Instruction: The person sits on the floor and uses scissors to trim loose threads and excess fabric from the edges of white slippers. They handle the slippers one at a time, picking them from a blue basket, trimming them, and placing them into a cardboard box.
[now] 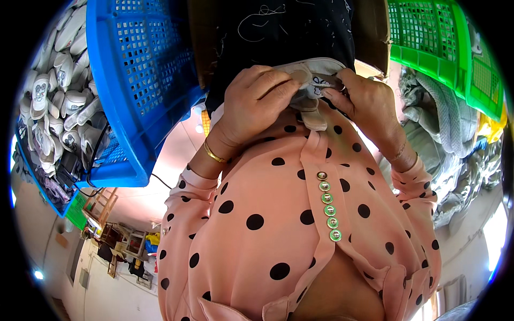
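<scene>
Both my hands are together over my lap, gripping a pale grey-white fabric shoe upper [325, 66] with a dark line drawing on it. My left hand [259, 101] pinches its left side, with the fingers curled over the cloth. On the other side, my right hand [372, 99] holds the edge between thumb and forefinger. Something small and dark shows at the right fingertips, too unclear to name. A beige tab-like part [313, 119] of the upper hangs down toward my dotted shirt. Part of the piece is hidden behind my left fingers.
A blue plastic basket [144, 69] stands close at my left, beside a heap of similar pale uppers [61, 101]. To the right are a green basket [428, 32] and a pile of grey material [450, 134]. Loose threads lie on the black cloth [300, 32] over my lap.
</scene>
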Motion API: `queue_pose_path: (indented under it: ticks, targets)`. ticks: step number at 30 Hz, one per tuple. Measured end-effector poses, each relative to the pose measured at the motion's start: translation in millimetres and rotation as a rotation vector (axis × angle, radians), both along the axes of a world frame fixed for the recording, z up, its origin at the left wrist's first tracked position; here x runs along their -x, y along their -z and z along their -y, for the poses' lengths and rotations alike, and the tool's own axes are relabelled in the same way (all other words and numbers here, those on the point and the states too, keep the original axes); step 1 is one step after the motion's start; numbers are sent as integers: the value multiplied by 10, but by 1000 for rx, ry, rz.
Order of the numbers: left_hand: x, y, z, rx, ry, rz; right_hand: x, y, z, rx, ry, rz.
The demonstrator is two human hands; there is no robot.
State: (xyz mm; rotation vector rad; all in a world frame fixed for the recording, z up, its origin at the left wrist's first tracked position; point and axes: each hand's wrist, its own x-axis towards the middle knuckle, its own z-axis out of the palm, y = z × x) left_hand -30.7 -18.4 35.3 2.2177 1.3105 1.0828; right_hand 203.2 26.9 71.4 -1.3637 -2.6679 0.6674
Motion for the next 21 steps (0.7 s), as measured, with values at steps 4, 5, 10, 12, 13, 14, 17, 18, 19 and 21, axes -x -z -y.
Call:
queue_pose_path:
  ticks: [4, 5, 10, 12, 13, 14, 17, 18, 19, 21]
  targets:
    - [9, -10, 5, -38, 23, -31, 2, -45, -16, -64, -30, 40]
    - [13, -11, 6, -38, 25, -35, 9, -54, -25, -80, -41, 48]
    - [15, -13, 5, -42, 25, -35, 35, -126, -57, -106, -72, 92]
    - [10, -22, 3, -38, 18, -34, 47, -139, -62, -101, -73, 87]
    - [8, -28, 4, -37, 13, -35, 55, -129, -66, -92, -71, 79]
    - [5, -30, 10, -36, 13, -31, 63, -115, -69, -83, -69, 71]
    - [-7, -32, 12, -30, 13, -18, 91, 2, -23, -4, 52, 28]
    - [-14, -35, 7, -25, 11, -14, 91, 34, -20, 27, 92, -56]
    - [-18, -35, 5, -21, 8, -10, 85, 66, -21, 58, 131, -140]
    - [-21, -9, 6, 28, -20, 42, 61, 87, -39, 102, 182, -203]
